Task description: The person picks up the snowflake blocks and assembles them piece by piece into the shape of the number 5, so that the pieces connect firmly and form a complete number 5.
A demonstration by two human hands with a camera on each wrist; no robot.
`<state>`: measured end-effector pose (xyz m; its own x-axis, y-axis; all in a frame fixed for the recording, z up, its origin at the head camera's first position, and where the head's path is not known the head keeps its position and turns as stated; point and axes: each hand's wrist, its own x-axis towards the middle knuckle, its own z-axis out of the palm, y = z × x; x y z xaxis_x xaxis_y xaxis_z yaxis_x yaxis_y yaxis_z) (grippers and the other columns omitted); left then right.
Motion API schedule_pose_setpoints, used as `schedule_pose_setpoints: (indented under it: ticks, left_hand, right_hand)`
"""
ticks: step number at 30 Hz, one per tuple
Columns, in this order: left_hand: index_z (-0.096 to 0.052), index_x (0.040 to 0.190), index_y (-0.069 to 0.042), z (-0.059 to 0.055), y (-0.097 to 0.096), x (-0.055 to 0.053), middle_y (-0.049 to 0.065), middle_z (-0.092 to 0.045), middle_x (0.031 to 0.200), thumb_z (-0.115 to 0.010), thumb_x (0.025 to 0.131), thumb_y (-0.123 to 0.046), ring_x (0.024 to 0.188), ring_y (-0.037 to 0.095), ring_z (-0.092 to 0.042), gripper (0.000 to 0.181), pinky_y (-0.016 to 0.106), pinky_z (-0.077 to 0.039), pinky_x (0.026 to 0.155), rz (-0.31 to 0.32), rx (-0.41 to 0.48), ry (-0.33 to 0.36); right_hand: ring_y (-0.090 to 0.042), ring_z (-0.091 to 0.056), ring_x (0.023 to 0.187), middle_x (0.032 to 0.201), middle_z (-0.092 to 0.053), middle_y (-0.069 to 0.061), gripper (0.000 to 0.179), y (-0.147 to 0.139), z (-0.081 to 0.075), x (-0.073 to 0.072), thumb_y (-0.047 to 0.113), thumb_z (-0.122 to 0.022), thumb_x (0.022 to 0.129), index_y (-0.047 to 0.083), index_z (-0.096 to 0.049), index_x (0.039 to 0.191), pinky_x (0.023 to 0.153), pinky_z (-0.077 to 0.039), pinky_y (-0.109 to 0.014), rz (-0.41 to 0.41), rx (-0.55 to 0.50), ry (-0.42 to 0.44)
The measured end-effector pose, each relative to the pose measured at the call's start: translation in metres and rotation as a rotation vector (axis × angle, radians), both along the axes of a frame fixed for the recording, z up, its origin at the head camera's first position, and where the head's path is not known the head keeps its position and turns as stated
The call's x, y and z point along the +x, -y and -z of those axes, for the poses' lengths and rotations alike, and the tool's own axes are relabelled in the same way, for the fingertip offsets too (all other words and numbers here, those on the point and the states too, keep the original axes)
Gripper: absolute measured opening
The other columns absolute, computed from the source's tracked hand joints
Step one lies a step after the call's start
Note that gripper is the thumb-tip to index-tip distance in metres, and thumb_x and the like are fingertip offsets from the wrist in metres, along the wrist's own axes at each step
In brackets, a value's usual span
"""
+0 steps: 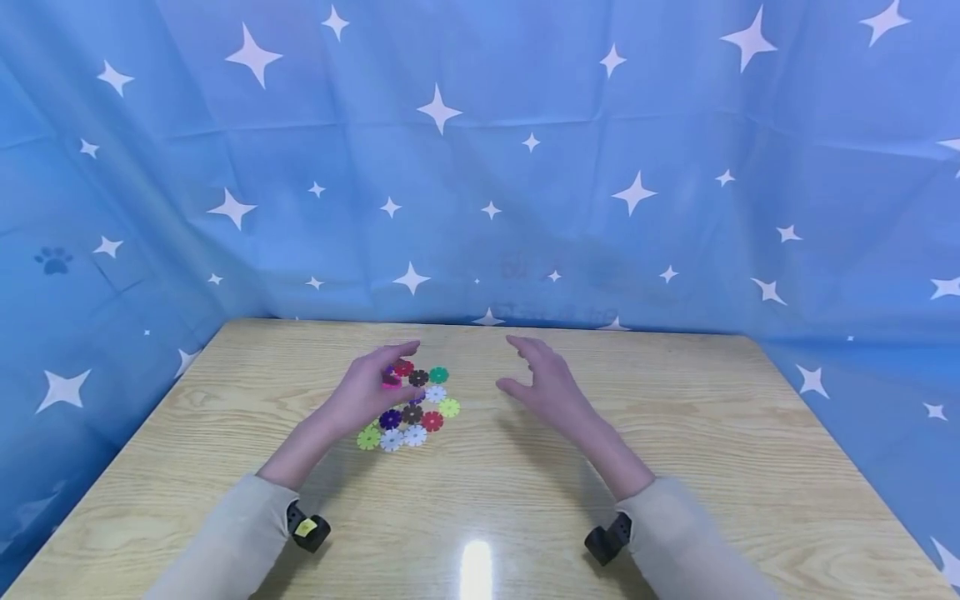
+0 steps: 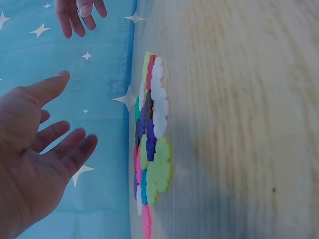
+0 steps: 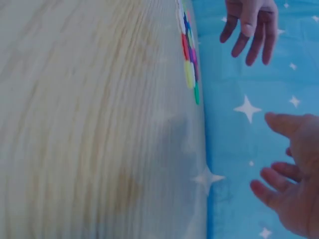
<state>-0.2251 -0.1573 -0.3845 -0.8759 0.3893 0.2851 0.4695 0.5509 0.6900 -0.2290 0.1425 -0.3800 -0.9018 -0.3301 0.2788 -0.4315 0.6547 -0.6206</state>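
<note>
Several flat, notched plastic discs [image 1: 412, 414] in many colours lie close together on the table, left of the middle in the head view. My left hand [image 1: 369, 387] hovers over them with fingers spread and holds nothing; it hides part of the group. Farther right, my right hand [image 1: 551, 387] is raised above bare wood, thumb apart from the loosely bent fingers. In the left wrist view the discs [image 2: 158, 164] appear edge-on below the left hand [image 2: 45, 144]. The right wrist view shows the right hand [image 3: 294, 174] with nothing in its grasp.
A wood-grain table [image 1: 675, 417] spreads beneath both arms. Behind it and at both sides hangs a blue cloth [image 1: 480, 167] with white stars. Each sleeve carries a small black wrist camera [image 1: 308, 528] at its cuff. Light glares off the table's near part.
</note>
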Motion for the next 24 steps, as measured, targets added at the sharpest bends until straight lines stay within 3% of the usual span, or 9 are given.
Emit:
schedule_pose_setpoints:
  ticks: [6,10,15,18,24]
  left_hand:
    - [-0.055,0.143,0.002,0.008,0.0,0.0,0.02,-0.065,0.126,-0.081,0.089,-0.015,0.11,0.036,-0.065,0.063,0.036,-0.059,0.084,0.046,-0.004,0.069]
    - [-0.063,0.134,0.002,0.014,-0.001,0.0,0.012,-0.07,0.111,-0.081,0.09,-0.015,0.099,0.027,-0.066,0.051,0.031,-0.058,0.077,0.075,-0.02,0.122]
    - [-0.071,0.123,-0.001,0.022,-0.002,-0.002,0.0,-0.069,0.094,-0.082,0.088,-0.012,0.086,0.017,-0.063,0.037,0.028,-0.056,0.072,0.112,-0.021,0.206]
    - [-0.072,0.12,-0.002,0.025,-0.004,-0.005,-0.002,-0.068,0.091,-0.082,0.088,-0.01,0.083,0.017,-0.063,0.035,0.028,-0.056,0.072,0.126,-0.008,0.255]
    - [-0.074,0.114,-0.002,0.03,-0.005,-0.008,-0.001,-0.066,0.086,-0.083,0.086,-0.006,0.078,0.018,-0.061,0.03,0.027,-0.054,0.068,0.114,-0.021,0.27]
  right_hand:
    - [-0.035,-0.056,0.128,0.148,-0.052,-0.017,0.067,0.02,0.008,0.0,0.018,-0.077,0.094,0.003,-0.046,0.152,0.099,-0.053,-0.048,-0.034,-0.05,0.149]
    - [-0.03,-0.062,0.117,0.133,-0.062,-0.017,0.06,0.031,0.015,-0.001,0.016,-0.077,0.094,0.0,-0.053,0.147,0.094,-0.056,-0.043,-0.074,-0.061,0.215]
    - [-0.022,-0.064,0.099,0.112,-0.067,-0.011,0.049,0.038,0.022,-0.006,0.014,-0.079,0.092,-0.001,-0.062,0.136,0.086,-0.057,-0.038,-0.1,-0.034,0.252]
    - [-0.019,-0.064,0.096,0.107,-0.068,-0.007,0.045,0.042,0.026,-0.009,0.012,-0.08,0.09,-0.001,-0.066,0.131,0.084,-0.057,-0.036,-0.109,-0.015,0.279]
    - [-0.018,-0.064,0.097,0.106,-0.068,-0.006,0.041,0.051,0.031,-0.014,0.012,-0.08,0.09,-0.001,-0.067,0.127,0.086,-0.056,-0.034,-0.149,0.035,0.313]
